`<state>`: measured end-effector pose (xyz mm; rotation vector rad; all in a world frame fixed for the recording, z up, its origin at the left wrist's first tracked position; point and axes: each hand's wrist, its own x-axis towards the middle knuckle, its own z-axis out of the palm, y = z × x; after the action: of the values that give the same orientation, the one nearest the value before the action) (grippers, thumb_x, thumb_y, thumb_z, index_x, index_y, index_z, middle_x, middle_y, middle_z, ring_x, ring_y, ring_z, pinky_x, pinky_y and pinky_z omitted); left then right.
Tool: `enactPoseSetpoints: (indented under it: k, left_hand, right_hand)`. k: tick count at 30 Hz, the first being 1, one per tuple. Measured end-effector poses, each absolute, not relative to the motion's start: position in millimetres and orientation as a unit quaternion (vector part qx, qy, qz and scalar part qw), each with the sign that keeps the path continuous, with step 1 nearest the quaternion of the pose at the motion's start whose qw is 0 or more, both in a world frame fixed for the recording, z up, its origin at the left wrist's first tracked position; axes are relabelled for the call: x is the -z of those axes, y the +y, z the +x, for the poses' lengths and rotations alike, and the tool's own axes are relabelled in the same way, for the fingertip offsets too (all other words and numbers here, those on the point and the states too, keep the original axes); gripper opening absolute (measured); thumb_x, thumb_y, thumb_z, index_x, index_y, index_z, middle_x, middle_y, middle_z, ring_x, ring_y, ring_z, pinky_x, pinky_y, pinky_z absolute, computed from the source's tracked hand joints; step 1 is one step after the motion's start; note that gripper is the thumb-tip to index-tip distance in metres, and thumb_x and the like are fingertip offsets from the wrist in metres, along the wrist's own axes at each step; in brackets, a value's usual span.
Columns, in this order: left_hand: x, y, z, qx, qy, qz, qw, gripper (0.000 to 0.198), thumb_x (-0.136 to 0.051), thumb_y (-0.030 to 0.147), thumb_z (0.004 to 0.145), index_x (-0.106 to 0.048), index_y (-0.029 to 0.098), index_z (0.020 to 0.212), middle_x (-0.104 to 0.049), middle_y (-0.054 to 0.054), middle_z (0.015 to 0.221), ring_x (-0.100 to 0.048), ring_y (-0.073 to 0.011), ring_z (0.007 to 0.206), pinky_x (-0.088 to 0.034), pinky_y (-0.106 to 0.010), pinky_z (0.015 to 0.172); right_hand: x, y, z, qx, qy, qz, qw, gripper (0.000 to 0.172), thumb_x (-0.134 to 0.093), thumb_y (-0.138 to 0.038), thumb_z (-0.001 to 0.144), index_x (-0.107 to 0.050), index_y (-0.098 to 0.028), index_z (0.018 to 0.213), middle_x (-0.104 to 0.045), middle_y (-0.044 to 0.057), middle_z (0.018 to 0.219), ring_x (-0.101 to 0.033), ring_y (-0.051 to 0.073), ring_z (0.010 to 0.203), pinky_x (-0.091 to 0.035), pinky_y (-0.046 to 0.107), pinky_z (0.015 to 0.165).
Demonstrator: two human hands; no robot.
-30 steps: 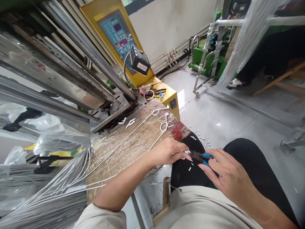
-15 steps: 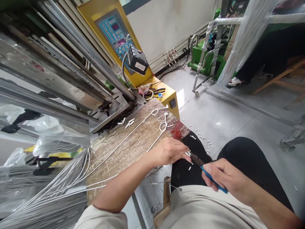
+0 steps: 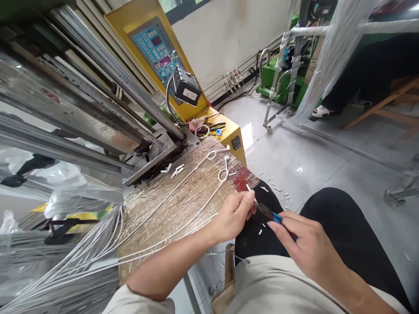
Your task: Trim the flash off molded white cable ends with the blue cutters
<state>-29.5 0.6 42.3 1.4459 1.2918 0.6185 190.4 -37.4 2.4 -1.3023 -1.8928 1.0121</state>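
My left hand [image 3: 233, 218] is closed, pinching the end of a white cable [image 3: 248, 187] between thumb and fingers. In my right hand [image 3: 306, 240] is a pair of blue-handled pliers [image 3: 266, 211], pointing left. Their jaws meet the left fingertips beside the cable end; whether they grip the cable is too small to tell. Both hands are above my dark-trousered leg, next to the worn wooden bench top [image 3: 170, 205]. Two more white cables lie across the wood, each with a loop [image 3: 223, 175] near its plugged end.
Short white offcuts [image 3: 178, 170] lie on the bench and floor. At the left stands a press with metal columns [image 3: 124, 83] and a bundle of cables [image 3: 81, 257]. A yellow control cabinet [image 3: 193, 98] is behind the bench. Another person's dark-clothed leg [image 3: 356, 74] shows at far right.
My left hand has turned, bringing its thumb up around the cable end. The pliers have moved up and left, and my right hand's grip has shifted with its fingers more spread along the handles.
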Motion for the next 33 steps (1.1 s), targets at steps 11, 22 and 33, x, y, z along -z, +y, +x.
enactPoseSetpoints:
  k: [11, 22, 33]
  left_hand:
    - [-30, 4, -29, -0.267, 0.534, 0.641, 0.482, 0.064, -0.030, 0.060, 0.108, -0.055, 0.018, 0.068, -0.049, 0.002, 0.058, -0.045, -0.0104, 0.055, -0.036, -0.025, 0.056]
    - [-16, 0, -23, -0.302, 0.585, 0.615, 0.434, 0.064, -0.030, 0.058, 0.109, -0.056, 0.018, 0.066, -0.051, 0.001, 0.056, -0.048, -0.0114, 0.055, -0.036, -0.025, 0.057]
    - [-7, -3, -24, -0.312, 0.545, 0.665, 0.405, 0.059, -0.027, 0.053, 0.111, -0.057, 0.018, 0.074, -0.056, 0.001, 0.064, -0.052, -0.0113, 0.061, -0.040, -0.026, 0.065]
  right_hand:
    - [2, -39, 190, -0.510, -0.638, -0.490, 0.306, 0.052, -0.053, -0.055, 0.104, -0.056, -0.018, 0.068, -0.070, 0.011, 0.099, -0.064, 0.023, 0.091, -0.052, 0.039, 0.084]
    - [8, -40, 178, -0.111, -0.799, -0.497, 0.319, 0.037, -0.057, -0.036, 0.106, -0.059, -0.018, 0.073, -0.068, 0.010, 0.097, -0.063, 0.022, 0.087, -0.049, 0.037, 0.082]
    - [7, -29, 193, -0.567, -0.624, -0.492, 0.217, 0.060, -0.042, -0.065, 0.106, -0.065, -0.018, 0.076, -0.065, 0.006, 0.078, -0.059, 0.017, 0.072, -0.047, 0.031, 0.066]
